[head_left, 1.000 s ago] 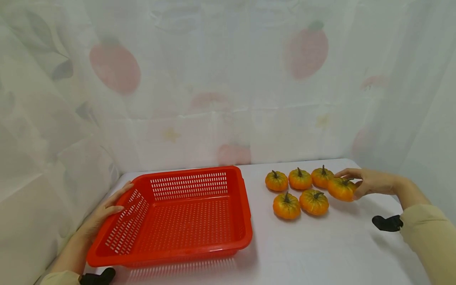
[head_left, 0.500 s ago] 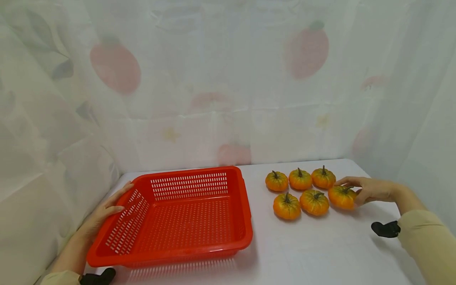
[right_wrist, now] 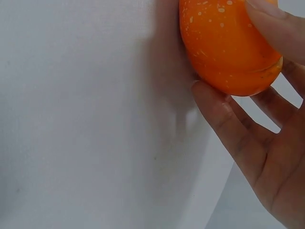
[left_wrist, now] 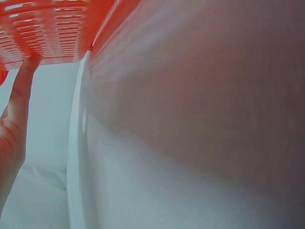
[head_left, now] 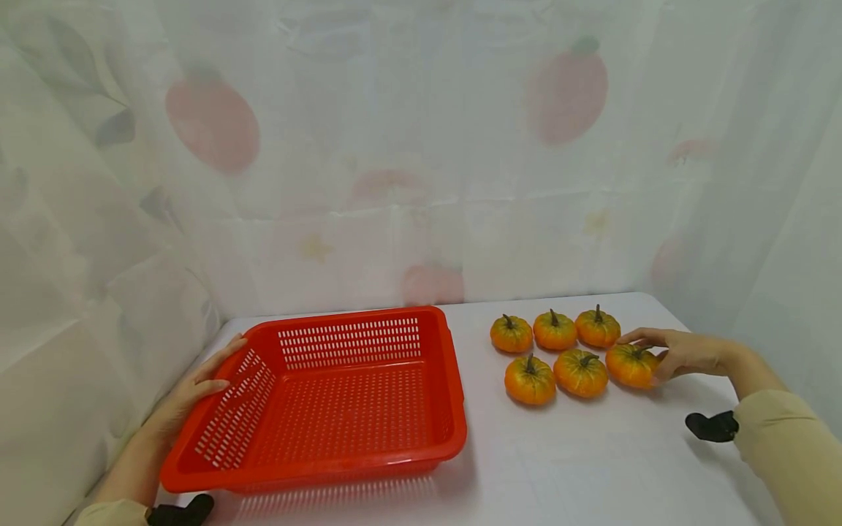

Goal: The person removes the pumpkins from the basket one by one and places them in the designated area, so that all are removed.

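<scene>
A red slotted basket [head_left: 454,398] sits on the white table at the left. My left hand [head_left: 194,387] rests on its left outer wall with straight fingers; the left wrist view shows a fingertip [left_wrist: 26,67] touching the basket [left_wrist: 52,28]. Several small orange pumpkins lie in two rows to the right, among them a back one [head_left: 554,330] and a front one [head_left: 529,380]. My right hand [head_left: 677,352] grips the rightmost front pumpkin [head_left: 630,365], which rests on the table. In the right wrist view the thumb and fingers [right_wrist: 224,124] curl round this pumpkin [right_wrist: 224,47].
A sheer curtain with red fruit prints [head_left: 210,124] hangs close behind and on both sides of the table. The table's right edge runs near my right forearm [head_left: 783,431]. Bare white tabletop [head_left: 579,460] lies in front of the pumpkins.
My right hand brought its pumpkin down and slightly forward, from beside the back row to the table at the right end of the front row. The left hand and basket stayed still.
</scene>
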